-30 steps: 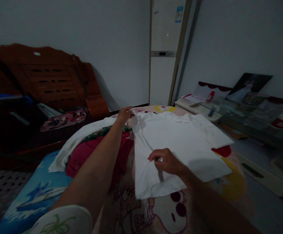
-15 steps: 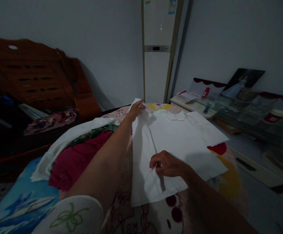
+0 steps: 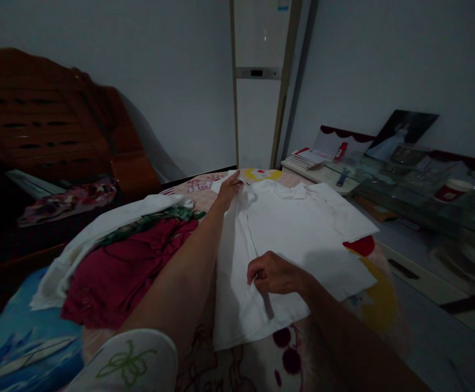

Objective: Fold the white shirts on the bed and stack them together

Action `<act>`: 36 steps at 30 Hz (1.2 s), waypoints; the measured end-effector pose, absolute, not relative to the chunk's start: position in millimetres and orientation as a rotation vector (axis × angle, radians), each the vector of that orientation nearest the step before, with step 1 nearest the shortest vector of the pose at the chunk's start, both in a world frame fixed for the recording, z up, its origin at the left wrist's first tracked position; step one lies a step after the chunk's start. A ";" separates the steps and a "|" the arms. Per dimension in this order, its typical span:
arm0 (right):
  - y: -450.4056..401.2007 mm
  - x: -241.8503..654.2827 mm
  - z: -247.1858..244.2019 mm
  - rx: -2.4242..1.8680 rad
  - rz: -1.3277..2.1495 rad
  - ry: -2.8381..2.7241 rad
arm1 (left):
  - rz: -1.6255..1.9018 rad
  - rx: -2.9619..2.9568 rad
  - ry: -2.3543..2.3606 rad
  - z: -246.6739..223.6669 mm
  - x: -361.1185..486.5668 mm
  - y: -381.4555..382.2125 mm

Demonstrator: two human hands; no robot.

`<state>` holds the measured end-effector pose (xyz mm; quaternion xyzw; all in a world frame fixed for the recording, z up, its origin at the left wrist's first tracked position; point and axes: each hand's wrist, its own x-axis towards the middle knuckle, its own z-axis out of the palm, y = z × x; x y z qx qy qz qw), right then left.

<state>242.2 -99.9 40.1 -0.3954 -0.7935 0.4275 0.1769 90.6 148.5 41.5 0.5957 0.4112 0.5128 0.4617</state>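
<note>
While the right hand (image 3: 274, 273) pinches a raised fold near the lower edge of the white shirt (image 3: 303, 231), the left hand (image 3: 230, 189), farther out, grips its upper corner; how the fingertips close there, I cannot tell. Between and beneath the hands, the shirt lies on the patterned blanket (image 3: 286, 362), most of it stretching right. Left of both hands, red cloth (image 3: 119, 272) lies beside green cloth (image 3: 139, 226) and white cloth (image 3: 98, 228).
</note>
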 end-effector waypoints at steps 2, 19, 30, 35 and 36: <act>-99.4 242.7 40.1 -1.131 1.230 -2.238 | 1.312 1.414 0.962 43.2 93.5 153.0; -94.1 243.5 33.7 -1.081 1.330 -2.151 | 1.062 1.992 1.347 22.4 45.1 119.1; -88.1 249.3 30.5 -1.002 1.469 -2.046 | 0.185 2.718 1.534 10.1 77.0 71.7; -87.4 253.3 31.0 -0.971 1.623 -1.956 | 0.251 2.672 1.541 4.7 74.3 48.4; -88.5 253.0 32.4 -0.954 1.639 -1.971 | 0.290 2.682 1.545 1.6 72.9 40.3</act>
